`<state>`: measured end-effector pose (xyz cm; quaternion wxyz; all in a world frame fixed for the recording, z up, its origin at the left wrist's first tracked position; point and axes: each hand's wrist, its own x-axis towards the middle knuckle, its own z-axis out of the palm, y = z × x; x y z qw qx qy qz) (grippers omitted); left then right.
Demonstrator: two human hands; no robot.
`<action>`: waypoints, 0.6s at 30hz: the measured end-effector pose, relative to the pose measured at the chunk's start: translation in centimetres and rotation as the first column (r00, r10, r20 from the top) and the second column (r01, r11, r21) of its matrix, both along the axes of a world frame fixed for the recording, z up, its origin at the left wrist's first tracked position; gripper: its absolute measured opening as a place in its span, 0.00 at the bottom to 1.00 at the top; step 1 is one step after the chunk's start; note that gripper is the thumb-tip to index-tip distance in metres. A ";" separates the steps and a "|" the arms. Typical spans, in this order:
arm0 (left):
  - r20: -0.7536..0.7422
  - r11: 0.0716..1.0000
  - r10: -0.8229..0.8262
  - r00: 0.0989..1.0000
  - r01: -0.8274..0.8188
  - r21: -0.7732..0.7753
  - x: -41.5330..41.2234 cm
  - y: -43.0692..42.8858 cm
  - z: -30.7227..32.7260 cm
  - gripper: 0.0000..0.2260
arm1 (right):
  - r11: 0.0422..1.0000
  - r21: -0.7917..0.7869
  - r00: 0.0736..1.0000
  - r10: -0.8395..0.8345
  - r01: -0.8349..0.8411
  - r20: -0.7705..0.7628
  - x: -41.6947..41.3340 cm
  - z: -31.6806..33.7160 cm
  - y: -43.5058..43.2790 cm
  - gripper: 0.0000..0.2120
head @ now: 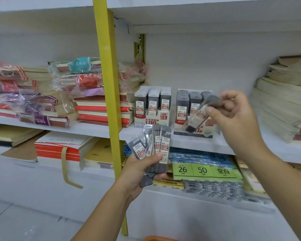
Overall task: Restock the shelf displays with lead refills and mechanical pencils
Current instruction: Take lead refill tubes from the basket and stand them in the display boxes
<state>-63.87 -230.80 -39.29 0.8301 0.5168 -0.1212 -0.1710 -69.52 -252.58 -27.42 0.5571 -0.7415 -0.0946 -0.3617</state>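
Note:
Two display boxes of lead refills stand on the white middle shelf (163, 136): a 0.5 HB box (152, 106) on the left and a 0.7 box (186, 112) to its right. My left hand (139, 171) grips a fanned bundle of several lead refill cases (156, 150) below the shelf edge, labels 0.5 and 0.7 showing. My right hand (233, 112) pinches one lead refill case (200, 113), tilted and blurred, in front of the right part of the 0.7 box.
A yellow upright post (109, 84) divides the shelving just left of the boxes. Stacks of wrapped notebooks (59, 94) fill the left bay and beige exercise books (285, 101) pile up at right. Packs with a green label (207, 171) lie on the shelf below.

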 end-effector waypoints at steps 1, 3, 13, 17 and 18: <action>0.009 1.000 0.004 1.000 -0.004 -0.016 0.2 0.0 0.2 0.23 | 0.999 -0.045 0.999 -0.017 0.019 0.042 0.2 1.2 0.0 0.15; 0.030 0.999 0.003 1.000 -0.002 -0.041 0.5 -0.3 0.6 0.19 | 0.989 -0.138 0.996 -0.037 0.047 0.078 1.1 2.9 -0.1 0.16; 0.040 0.996 0.033 0.999 -0.029 -0.087 0.9 -0.7 1.4 0.24 | 0.875 -0.455 0.978 -0.204 0.165 -0.037 6.2 2.7 0.2 0.16; 0.031 0.997 0.013 0.999 -0.010 -0.080 0.9 -0.9 1.2 0.26 | 0.691 -0.656 0.929 -0.366 0.305 0.048 7.1 1.4 -0.1 0.16; 0.030 0.997 0.012 0.999 -0.010 -0.077 0.9 -0.9 1.2 0.27 | 0.649 -0.683 0.915 -0.396 0.335 0.073 7.3 1.2 -0.2 0.17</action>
